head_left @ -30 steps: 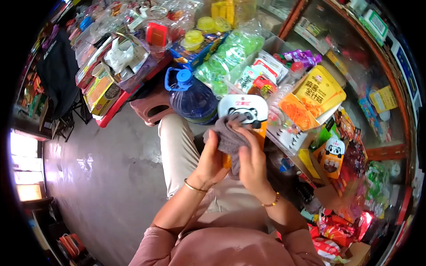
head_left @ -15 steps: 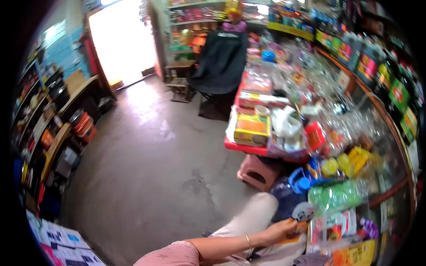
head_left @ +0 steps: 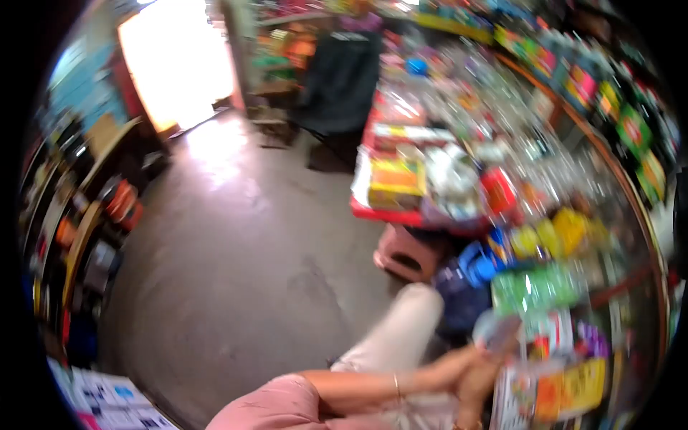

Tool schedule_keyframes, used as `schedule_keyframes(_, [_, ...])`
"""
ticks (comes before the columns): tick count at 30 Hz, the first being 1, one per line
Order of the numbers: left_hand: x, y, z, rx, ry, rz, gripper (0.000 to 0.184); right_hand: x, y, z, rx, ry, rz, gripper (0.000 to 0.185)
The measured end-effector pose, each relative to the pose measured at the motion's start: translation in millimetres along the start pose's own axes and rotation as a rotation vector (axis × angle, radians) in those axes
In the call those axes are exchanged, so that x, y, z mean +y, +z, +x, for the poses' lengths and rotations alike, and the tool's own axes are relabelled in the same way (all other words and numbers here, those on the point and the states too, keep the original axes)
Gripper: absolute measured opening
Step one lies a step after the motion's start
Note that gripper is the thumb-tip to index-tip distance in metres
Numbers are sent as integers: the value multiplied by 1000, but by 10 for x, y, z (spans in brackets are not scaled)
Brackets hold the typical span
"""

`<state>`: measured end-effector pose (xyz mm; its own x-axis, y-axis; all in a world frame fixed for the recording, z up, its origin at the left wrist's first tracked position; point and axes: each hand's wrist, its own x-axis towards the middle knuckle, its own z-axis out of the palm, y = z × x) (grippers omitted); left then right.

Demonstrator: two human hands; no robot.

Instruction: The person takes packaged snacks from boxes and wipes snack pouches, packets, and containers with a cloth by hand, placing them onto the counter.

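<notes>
Motion blur softens the whole view. My left hand (head_left: 455,367) reaches in from the lower left, its fingers closed on a packet (head_left: 489,328) with a pale rounded top. Close against it is my right hand (head_left: 479,383), fingers bent round a grey-brown cloth (head_left: 509,335) that lies over the packet's right side. The hands overlap, so the lower part of the packet is hidden. Just beyond them stands a large blue water bottle (head_left: 459,297). A yellow and orange packet (head_left: 573,390) lies to their right.
A red table (head_left: 387,213) bears boxes and plastic bags, with a pink stool (head_left: 407,252) under its edge. Green wrapped goods (head_left: 537,288) lie beyond the hands. A black folding chair (head_left: 337,89) stands near the bright doorway. Shelves line the left side.
The view has swung left toward the doorway and floor. Both hands now appear at the lower right. Since the middle frame, the right hand and cloth have come up to the packet.
</notes>
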<state>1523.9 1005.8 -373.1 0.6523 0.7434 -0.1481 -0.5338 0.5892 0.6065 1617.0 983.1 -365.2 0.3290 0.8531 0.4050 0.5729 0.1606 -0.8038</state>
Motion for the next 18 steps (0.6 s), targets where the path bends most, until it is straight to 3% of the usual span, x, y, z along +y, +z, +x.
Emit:
schedule_keyframes(2, [182, 9, -50, 123, -41, -64, 49, -361, 91, -167, -240, -149, 41, 61])
schedule_keyframes(3, [241, 56, -99, 133, -10, -151, 48, -384, 102, -165, -233, -237, 68, 59])
schedule_keyframes(4, [166, -29, -48, 38, 49, -289, 48, -325, 57, -136, -286, -224, 4, 61])
schedule_keyframes(6, [54, -3, -167, 2, -62, -237, 50, -290, 22, 13, -150, -239, -162, 50])
schedule_keyframes(8, [-29, 19, -234, -26, -219, -221, 52, -231, -108, 329, -98, -101, -7, 49])
schedule_keyframes(9, [14, 56, -271, -1, -216, -186, 55, -222, -90, 211, -62, -143, -117, 48])
schedule_keyframes(10, [95, 82, -242, 20, -199, -149, 58, -243, -25, 107, -28, -197, -224, 47])
schedule_keyframes(11, [237, 90, -156, -23, -15, -171, 60, -304, 6, -40, -108, -338, -316, 47])
schedule_keyframes(12, [347, 81, -81, -58, 170, -195, 63, -345, 95, -183, -156, -309, -243, 46])
schedule_keyframes(14, [367, 86, -48, -88, 164, -263, 68, -285, 179, -331, -142, -362, -148, 47])
schedule_keyframes(18, [256, 34, -140, -90, 132, -88, 75, -433, 63, -85, -149, -335, -248, 42])
